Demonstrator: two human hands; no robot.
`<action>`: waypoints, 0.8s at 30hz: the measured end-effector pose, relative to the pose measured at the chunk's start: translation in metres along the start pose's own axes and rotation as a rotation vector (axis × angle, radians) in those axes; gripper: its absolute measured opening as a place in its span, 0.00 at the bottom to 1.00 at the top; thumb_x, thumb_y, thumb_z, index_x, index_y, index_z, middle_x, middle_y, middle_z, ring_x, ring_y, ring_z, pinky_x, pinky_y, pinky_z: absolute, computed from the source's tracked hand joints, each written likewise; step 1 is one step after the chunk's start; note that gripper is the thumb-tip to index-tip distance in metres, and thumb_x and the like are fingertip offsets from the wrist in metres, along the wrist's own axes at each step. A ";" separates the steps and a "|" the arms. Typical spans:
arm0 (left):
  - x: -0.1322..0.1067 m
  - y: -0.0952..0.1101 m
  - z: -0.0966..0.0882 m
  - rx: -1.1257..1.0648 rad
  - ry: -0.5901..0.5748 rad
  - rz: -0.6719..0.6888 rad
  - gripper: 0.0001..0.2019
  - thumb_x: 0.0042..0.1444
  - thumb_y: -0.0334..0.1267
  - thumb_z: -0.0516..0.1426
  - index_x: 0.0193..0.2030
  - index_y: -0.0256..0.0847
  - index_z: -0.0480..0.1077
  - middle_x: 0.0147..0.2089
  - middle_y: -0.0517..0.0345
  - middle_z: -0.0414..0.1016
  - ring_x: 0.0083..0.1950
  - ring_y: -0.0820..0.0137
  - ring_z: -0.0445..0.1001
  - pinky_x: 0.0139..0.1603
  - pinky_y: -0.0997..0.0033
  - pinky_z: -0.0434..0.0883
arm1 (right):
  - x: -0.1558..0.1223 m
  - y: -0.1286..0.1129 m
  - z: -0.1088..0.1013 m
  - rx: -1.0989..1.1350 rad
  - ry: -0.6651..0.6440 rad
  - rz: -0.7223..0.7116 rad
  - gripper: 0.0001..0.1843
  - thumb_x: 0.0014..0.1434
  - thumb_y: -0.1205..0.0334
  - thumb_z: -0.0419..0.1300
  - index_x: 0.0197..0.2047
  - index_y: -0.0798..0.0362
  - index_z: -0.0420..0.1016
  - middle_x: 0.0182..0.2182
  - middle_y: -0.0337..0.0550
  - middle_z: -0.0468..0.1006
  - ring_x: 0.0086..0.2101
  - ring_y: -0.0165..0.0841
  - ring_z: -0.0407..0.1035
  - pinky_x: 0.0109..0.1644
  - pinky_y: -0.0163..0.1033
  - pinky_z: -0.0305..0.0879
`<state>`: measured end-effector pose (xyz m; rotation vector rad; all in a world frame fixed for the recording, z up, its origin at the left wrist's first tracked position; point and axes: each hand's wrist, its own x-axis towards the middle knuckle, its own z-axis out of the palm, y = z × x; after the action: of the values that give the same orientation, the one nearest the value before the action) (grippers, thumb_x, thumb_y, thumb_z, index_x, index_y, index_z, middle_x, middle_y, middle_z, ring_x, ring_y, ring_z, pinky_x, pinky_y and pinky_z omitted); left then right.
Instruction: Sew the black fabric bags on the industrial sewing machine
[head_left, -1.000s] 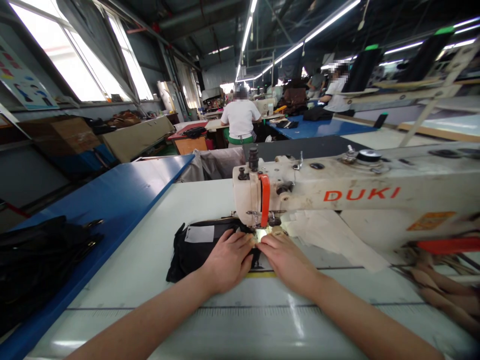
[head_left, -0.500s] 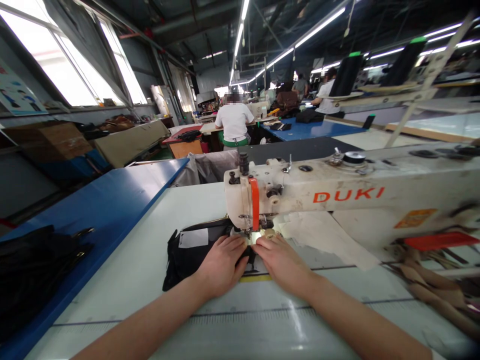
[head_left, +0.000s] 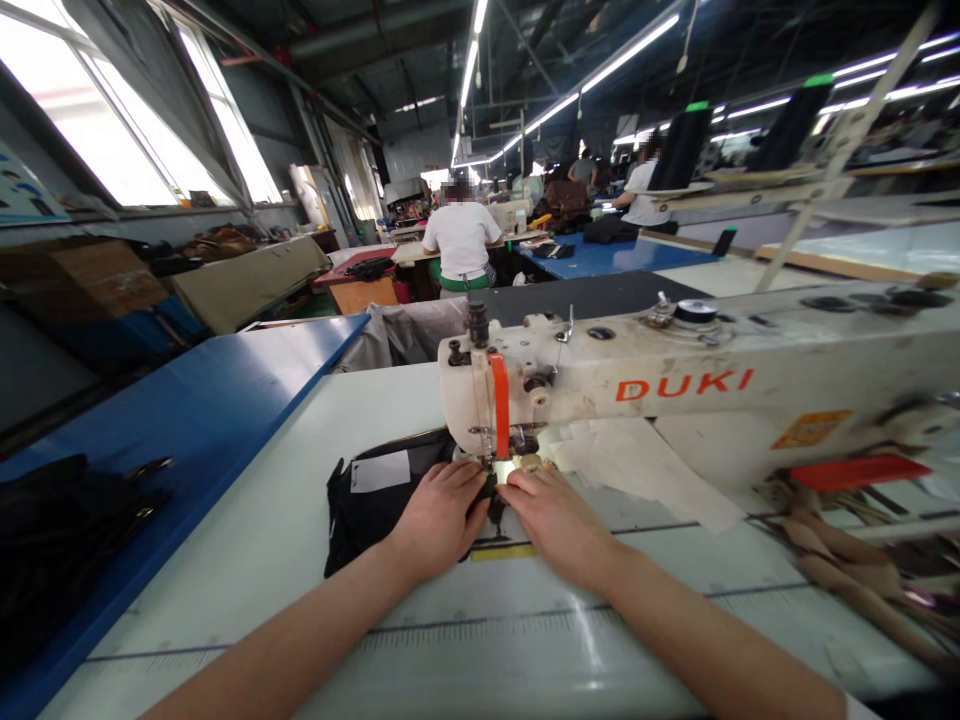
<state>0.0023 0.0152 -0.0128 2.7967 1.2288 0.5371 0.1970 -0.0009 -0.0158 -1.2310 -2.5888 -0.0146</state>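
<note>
A black fabric piece [head_left: 367, 500] with a white label lies on the pale table, running under the needle of a cream DUKI sewing machine [head_left: 675, 385]. My left hand [head_left: 439, 518] lies palm down on the fabric with its fingers together, pressing it flat just left of the lit needle area. My right hand [head_left: 551, 520] rests beside it on the right, fingertips at the presser foot, pressing the fabric's edge. The two hands' fingertips almost touch under the machine head.
A blue table [head_left: 195, 410] runs along the left, with a heap of black fabric [head_left: 60, 540] at its near end. A person in a white shirt [head_left: 461, 240] sits at a station ahead. Brown straps [head_left: 847, 560] lie right of the machine.
The view has drifted so the machine and fabric sit slightly further left and lower. Both hands stay pressed on the fabric at the needle; the fabric has crept a little away from me.
</note>
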 end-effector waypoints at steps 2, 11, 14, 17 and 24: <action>0.000 0.000 0.001 0.002 0.009 -0.004 0.15 0.61 0.37 0.49 0.52 0.36 0.68 0.53 0.47 0.71 0.56 0.59 0.67 0.56 0.55 0.65 | -0.001 0.000 0.001 0.001 -0.002 0.001 0.15 0.57 0.75 0.52 0.47 0.56 0.70 0.38 0.46 0.72 0.40 0.39 0.63 0.50 0.47 0.56; -0.004 0.001 -0.003 -0.022 0.010 -0.021 0.15 0.60 0.36 0.51 0.52 0.36 0.67 0.54 0.48 0.70 0.57 0.59 0.66 0.58 0.55 0.63 | -0.004 0.002 -0.002 0.094 0.062 -0.010 0.14 0.58 0.75 0.52 0.44 0.54 0.73 0.36 0.45 0.73 0.39 0.38 0.63 0.47 0.45 0.61; -0.029 0.008 -0.019 -0.067 -0.034 0.018 0.17 0.59 0.36 0.51 0.54 0.37 0.66 0.55 0.48 0.70 0.58 0.60 0.65 0.59 0.56 0.62 | -0.007 0.001 -0.003 0.168 0.125 -0.055 0.15 0.58 0.76 0.51 0.42 0.54 0.75 0.35 0.46 0.74 0.40 0.39 0.64 0.47 0.45 0.63; -0.065 0.020 -0.041 -0.109 -0.060 0.140 0.17 0.59 0.38 0.51 0.55 0.38 0.66 0.56 0.49 0.70 0.60 0.61 0.64 0.61 0.56 0.61 | -0.011 -0.012 -0.005 0.235 0.167 -0.135 0.15 0.59 0.74 0.50 0.43 0.55 0.75 0.38 0.47 0.75 0.41 0.38 0.65 0.48 0.45 0.64; -0.158 -0.004 -0.075 -0.014 0.494 -0.409 0.14 0.59 0.32 0.51 0.51 0.40 0.68 0.56 0.46 0.69 0.59 0.60 0.65 0.58 0.54 0.65 | -0.029 -0.068 -0.011 0.336 0.029 -0.215 0.16 0.57 0.74 0.50 0.43 0.50 0.73 0.41 0.44 0.76 0.44 0.38 0.67 0.50 0.45 0.65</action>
<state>-0.1238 -0.1038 0.0106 2.3599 1.8036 1.2289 0.1653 -0.0671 -0.0054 -0.8270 -2.5505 0.3419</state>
